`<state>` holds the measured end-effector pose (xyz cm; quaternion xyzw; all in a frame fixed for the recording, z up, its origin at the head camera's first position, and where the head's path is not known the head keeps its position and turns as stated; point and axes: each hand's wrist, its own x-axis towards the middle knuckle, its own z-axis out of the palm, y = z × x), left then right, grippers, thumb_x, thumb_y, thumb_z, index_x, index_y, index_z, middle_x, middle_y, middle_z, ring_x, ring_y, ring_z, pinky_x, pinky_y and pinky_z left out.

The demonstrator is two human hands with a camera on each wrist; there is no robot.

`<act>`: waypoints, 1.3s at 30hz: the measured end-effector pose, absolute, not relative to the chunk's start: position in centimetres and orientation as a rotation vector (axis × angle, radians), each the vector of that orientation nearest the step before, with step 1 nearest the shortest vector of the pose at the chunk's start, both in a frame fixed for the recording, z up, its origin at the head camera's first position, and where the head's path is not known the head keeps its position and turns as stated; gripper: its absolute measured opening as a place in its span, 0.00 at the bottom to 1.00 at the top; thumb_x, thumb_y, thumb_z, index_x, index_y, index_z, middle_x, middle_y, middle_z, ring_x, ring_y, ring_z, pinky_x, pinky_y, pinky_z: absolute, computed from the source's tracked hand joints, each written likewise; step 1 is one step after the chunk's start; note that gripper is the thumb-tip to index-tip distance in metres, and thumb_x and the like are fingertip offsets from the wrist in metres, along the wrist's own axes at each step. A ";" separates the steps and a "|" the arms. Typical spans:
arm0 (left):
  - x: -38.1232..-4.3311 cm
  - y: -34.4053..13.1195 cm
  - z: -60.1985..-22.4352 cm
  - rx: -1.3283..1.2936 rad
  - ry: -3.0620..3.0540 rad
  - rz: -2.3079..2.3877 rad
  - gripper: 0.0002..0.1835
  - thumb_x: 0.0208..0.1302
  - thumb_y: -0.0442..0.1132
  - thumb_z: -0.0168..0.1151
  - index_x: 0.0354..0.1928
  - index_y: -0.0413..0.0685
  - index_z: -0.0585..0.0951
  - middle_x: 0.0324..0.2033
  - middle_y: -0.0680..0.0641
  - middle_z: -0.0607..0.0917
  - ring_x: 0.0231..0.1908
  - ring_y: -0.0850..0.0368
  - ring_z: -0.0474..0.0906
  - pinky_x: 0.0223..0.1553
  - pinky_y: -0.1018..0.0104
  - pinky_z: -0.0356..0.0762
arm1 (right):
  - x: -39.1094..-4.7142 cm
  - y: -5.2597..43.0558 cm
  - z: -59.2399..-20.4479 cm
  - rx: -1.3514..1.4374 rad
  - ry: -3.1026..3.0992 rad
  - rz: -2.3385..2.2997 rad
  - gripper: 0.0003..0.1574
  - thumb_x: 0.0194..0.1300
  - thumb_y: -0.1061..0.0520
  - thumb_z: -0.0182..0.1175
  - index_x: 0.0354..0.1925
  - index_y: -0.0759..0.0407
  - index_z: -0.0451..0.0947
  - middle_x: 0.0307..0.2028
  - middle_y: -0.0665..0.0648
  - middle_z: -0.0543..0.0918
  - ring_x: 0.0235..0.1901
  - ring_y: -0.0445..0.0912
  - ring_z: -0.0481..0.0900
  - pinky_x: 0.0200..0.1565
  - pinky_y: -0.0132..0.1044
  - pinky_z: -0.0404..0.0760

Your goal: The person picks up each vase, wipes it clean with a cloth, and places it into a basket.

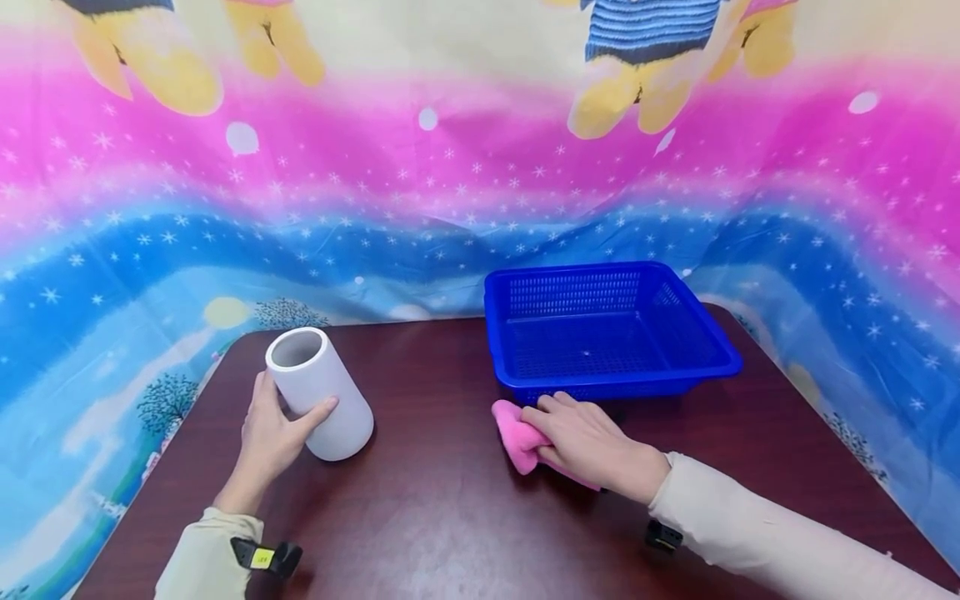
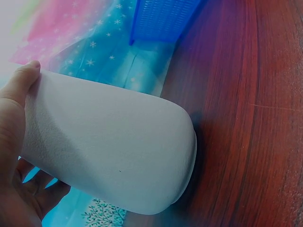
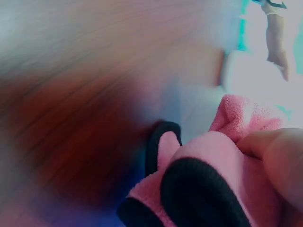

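Observation:
A white vase (image 1: 326, 408), wider at its base than at its round open mouth, leans slightly on the table on the left. My left hand (image 1: 272, 437) grips it near the upper part, thumb across the front, and in the left wrist view the vase's rounded base (image 2: 177, 156) is close to the wood. My right hand (image 1: 588, 437) holds a bunched pink cloth (image 1: 517, 437) just in front of the blue basket. Up close in the right wrist view, the cloth (image 3: 251, 113) looks fuzzy, and its folds show black edging.
A blue plastic basket (image 1: 611, 379) with slotted walls sits at the back right of the dark wooden table (image 1: 442, 517). Behind the table hangs a printed curtain (image 1: 420, 242) in pink and blue. Each wrist wears a small black strap-on device.

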<state>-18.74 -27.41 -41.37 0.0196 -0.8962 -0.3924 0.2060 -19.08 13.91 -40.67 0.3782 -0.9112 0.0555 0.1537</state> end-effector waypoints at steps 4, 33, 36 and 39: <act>-18.8 -27.5 -41.3 0.049 -2.498 -1.097 0.46 0.59 0.49 0.73 0.74 0.45 0.60 0.60 0.36 0.71 0.60 0.36 0.71 0.54 0.31 0.71 | -19.4 15.0 -41.3 1.112 -2.627 0.145 0.13 0.56 0.50 0.72 0.38 0.46 0.77 0.28 0.46 0.73 0.29 0.42 0.69 0.25 0.31 0.66; -18.9 -27.5 -41.2 0.059 -2.490 -1.122 0.46 0.58 0.48 0.74 0.74 0.45 0.62 0.59 0.37 0.71 0.59 0.38 0.72 0.54 0.34 0.72 | -16.3 17.0 -44.5 1.115 -2.867 0.301 0.48 0.65 0.31 0.62 0.72 0.55 0.66 0.64 0.61 0.73 0.67 0.57 0.69 0.60 0.59 0.73; -18.9 -27.5 -41.2 0.056 -2.487 -1.129 0.46 0.58 0.48 0.74 0.74 0.45 0.61 0.60 0.37 0.71 0.59 0.38 0.72 0.54 0.34 0.72 | -16.3 17.2 -45.0 1.127 -2.862 0.355 0.51 0.66 0.30 0.60 0.75 0.57 0.62 0.70 0.65 0.69 0.70 0.62 0.66 0.64 0.65 0.69; -18.9 -27.5 -41.2 0.053 -2.486 -1.135 0.46 0.58 0.48 0.74 0.74 0.45 0.61 0.60 0.37 0.71 0.59 0.38 0.72 0.54 0.34 0.71 | -16.5 17.4 -45.3 1.124 -2.927 0.390 0.54 0.68 0.28 0.56 0.78 0.56 0.56 0.75 0.67 0.62 0.74 0.65 0.61 0.68 0.66 0.64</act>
